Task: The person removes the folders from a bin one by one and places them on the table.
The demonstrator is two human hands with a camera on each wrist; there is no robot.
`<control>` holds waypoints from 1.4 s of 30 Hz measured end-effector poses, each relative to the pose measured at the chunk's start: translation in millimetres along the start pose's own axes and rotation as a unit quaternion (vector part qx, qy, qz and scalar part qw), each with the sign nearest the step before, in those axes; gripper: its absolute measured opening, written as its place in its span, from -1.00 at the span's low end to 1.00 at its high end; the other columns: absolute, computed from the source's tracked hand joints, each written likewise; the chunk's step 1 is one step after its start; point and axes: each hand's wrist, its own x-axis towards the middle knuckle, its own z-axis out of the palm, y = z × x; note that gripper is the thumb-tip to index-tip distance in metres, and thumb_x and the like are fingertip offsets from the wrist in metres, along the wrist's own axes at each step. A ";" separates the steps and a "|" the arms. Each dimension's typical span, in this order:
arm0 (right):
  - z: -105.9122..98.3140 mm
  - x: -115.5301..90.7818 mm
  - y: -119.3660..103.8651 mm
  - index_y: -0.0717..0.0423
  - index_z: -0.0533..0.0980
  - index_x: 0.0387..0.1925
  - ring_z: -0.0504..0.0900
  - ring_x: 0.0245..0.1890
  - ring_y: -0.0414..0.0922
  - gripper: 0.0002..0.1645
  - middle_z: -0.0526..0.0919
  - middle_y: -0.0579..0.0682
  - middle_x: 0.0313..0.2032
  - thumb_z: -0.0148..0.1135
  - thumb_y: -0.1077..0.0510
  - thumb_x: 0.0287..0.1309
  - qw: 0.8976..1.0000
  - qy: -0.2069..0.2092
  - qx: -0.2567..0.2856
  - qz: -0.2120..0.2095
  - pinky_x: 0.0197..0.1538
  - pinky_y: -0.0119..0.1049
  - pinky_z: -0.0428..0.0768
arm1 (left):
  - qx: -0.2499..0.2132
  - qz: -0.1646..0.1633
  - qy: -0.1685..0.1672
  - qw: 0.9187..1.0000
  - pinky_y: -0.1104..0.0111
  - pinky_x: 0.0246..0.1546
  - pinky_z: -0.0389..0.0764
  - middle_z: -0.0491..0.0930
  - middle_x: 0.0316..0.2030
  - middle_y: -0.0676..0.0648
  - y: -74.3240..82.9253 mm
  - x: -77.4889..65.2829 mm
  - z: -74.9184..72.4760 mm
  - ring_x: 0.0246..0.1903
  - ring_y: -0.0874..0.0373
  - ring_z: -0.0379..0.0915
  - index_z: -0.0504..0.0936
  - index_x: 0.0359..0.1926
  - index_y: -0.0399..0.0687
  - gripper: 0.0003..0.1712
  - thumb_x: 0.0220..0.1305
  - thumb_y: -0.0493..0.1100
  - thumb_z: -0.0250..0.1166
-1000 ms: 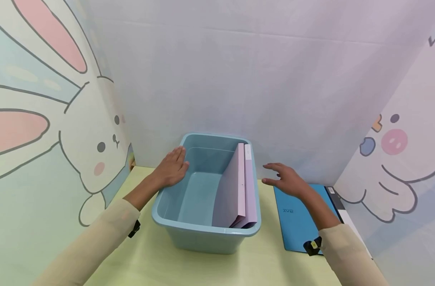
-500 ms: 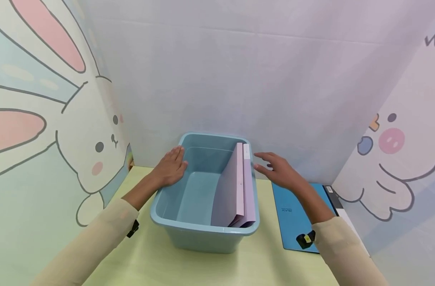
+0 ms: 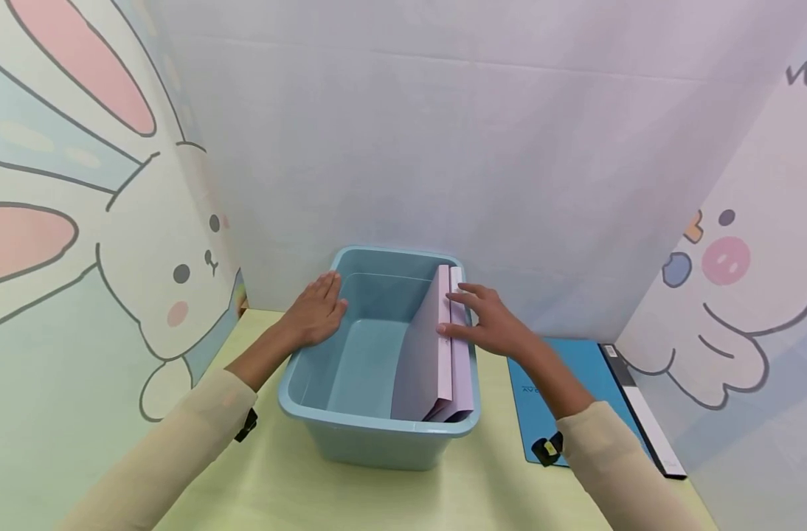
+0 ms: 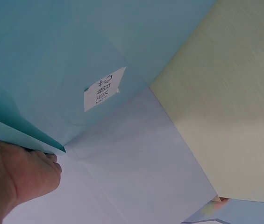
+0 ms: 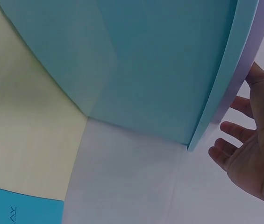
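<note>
A light blue plastic tub (image 3: 377,422) stands on the table. Against its right wall two file boxes stand upright, a pale pink one (image 3: 445,369) and a lilac one (image 3: 462,376). My left hand (image 3: 313,310) lies with straight fingers on the tub's left rim; the left wrist view shows the hand (image 4: 24,172) beside the rim and a white paper label (image 4: 104,88) on the tub's outer wall. My right hand (image 3: 486,321) is over the file boxes, fingers spread, thumb tip overlapping the pink spine. In the right wrist view its fingers (image 5: 234,130) are loosely extended near the lilac edge.
On the right of the table lies a flat blue folder (image 3: 586,358) with printed lettering, partly behind my right forearm. A black-and-white spine (image 3: 649,420) shows along its right side. A pale curtain (image 3: 390,147) hangs behind, with cartoon-printed panels (image 3: 151,295) at the sides.
My right hand has moved left, from beyond the tub's right rim to over the two file boxes. My left hand stays on the rim.
</note>
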 end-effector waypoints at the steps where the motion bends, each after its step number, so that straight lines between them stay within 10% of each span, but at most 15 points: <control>1: 0.7 0.5 -1.0 0.03 0.41 0.70 0.22 0.67 0.45 0.08 0.15 0.30 0.76 0.48 -0.36 0.34 1.000 -0.001 -0.003 0.001 0.28 0.35 0.78 | -0.001 0.000 0.001 1.000 -0.26 0.83 -0.19 -0.21 0.81 -0.49 0.1 0.0 0.1 0.83 -0.44 -0.31 -0.16 0.76 -0.55 -0.18 0.85 -0.02 -0.28; 18: 0.8 17.6 -23.1 0.09 0.58 0.55 0.25 0.66 0.43 0.01 0.47 0.28 0.62 0.50 -0.40 0.27 0.998 -0.009 -0.052 -0.024 0.56 0.52 0.29 | 0.000 -0.001 0.001 1.000 -0.27 0.84 -0.20 -0.22 0.81 -0.49 1.7 0.0 0.3 0.83 -0.43 -0.33 -0.17 0.76 -0.55 -0.17 0.83 -0.01 -0.29; 34: -10.2 46.3 -69.4 0.27 0.43 0.64 0.52 0.44 0.24 0.12 0.42 0.41 0.55 0.57 -0.28 0.28 0.991 -0.116 -0.060 -0.003 0.36 0.19 0.71 | -0.008 0.005 0.006 1.000 -0.30 0.82 -0.19 -0.22 0.80 -0.52 1.8 -1.1 -0.6 0.82 -0.47 -0.33 -0.16 0.75 -0.57 -0.17 0.82 -0.02 -0.28; 42: -12.4 61.0 -81.9 0.08 0.30 0.75 0.38 0.63 0.24 0.19 0.32 0.33 0.69 0.57 -0.25 0.26 0.982 -0.169 -0.065 0.055 0.53 0.21 0.58 | -0.003 0.001 -0.002 1.000 -0.26 0.84 -0.23 -0.25 0.81 -0.50 -3.4 2.2 1.6 0.84 -0.43 -0.37 -0.20 0.76 -0.55 -0.16 0.83 0.00 -0.30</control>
